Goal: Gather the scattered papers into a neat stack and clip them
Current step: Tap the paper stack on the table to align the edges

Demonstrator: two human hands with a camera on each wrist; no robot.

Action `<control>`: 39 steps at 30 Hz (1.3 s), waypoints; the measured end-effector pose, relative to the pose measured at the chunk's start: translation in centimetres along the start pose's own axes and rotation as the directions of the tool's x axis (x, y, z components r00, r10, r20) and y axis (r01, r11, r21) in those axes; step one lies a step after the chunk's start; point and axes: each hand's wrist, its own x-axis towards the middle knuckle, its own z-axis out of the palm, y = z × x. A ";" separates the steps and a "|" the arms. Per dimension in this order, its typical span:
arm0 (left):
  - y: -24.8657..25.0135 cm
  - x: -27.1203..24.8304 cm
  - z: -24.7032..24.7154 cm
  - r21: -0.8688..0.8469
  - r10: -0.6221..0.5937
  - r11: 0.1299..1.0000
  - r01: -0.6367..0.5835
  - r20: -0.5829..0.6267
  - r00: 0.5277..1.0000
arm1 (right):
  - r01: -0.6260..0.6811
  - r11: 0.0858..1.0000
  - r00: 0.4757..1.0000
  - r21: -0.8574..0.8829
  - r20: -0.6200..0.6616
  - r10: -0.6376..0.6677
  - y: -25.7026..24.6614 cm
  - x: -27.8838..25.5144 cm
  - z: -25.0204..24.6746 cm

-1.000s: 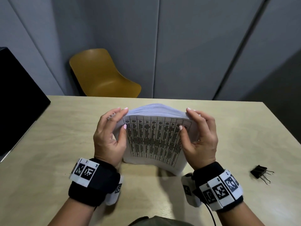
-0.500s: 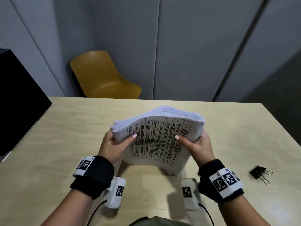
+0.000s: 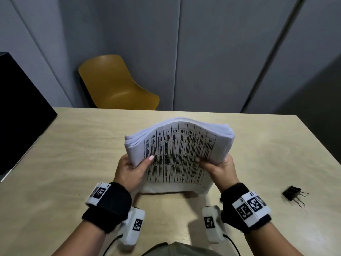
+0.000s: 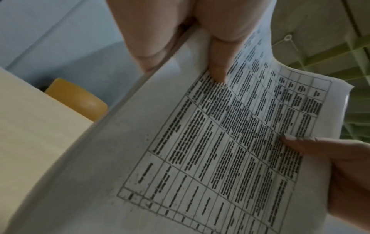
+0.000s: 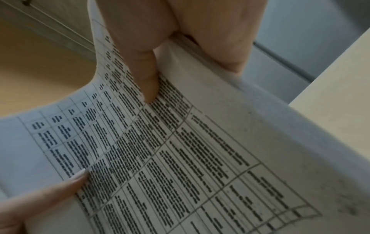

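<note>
Paper stack [image 3: 180,154] pinched upright by left hand [image 3: 129,172], right hand [image 3: 222,169].

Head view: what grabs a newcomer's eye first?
The paper stack, printed with a table, stands on edge mid-table, bowed, held by the left hand and right hand. A black binder clip lies apart at the right, and a yellow chair sits beyond the table.

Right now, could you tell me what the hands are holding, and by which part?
Both hold the paper stack: left hand grips its left edge, right hand its right edge, thumbs on the printed front sheet.
</note>
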 end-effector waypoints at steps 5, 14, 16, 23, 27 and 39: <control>-0.9 -0.8 -0.4 -0.062 -0.107 0.991 0.115 0.126 0.986 | -0.074 0.996 0.995 -0.053 0.060 0.077 0.6 -0.7 -0.2; -0.7 0.1 -1.3 -0.092 -0.061 0.994 0.066 0.052 0.997 | -0.106 0.994 0.994 -0.006 -0.031 0.106 0.6 -0.5 -0.1; -0.9 -0.4 -0.8 -0.107 -0.069 0.992 0.070 0.018 0.997 | -0.096 0.995 0.995 -0.007 -0.023 0.096 0.9 -0.6 0.1; -0.5 -0.2 -0.2 -0.043 -0.019 0.999 0.017 -0.053 0.998 | -0.013 1.000 0.999 -0.005 -0.045 0.013 0.3 -0.6 0.6; -3.1 -0.8 -0.9 0.159 -0.127 0.980 0.116 0.057 0.990 | -0.129 0.988 0.991 -0.088 0.014 0.131 1.8 -1.5 0.2; -2.7 -0.7 1.2 -0.524 -0.281 0.825 0.213 -0.051 0.958 | -0.456 0.717 0.881 0.527 0.157 0.446 2.7 -2.0 -0.2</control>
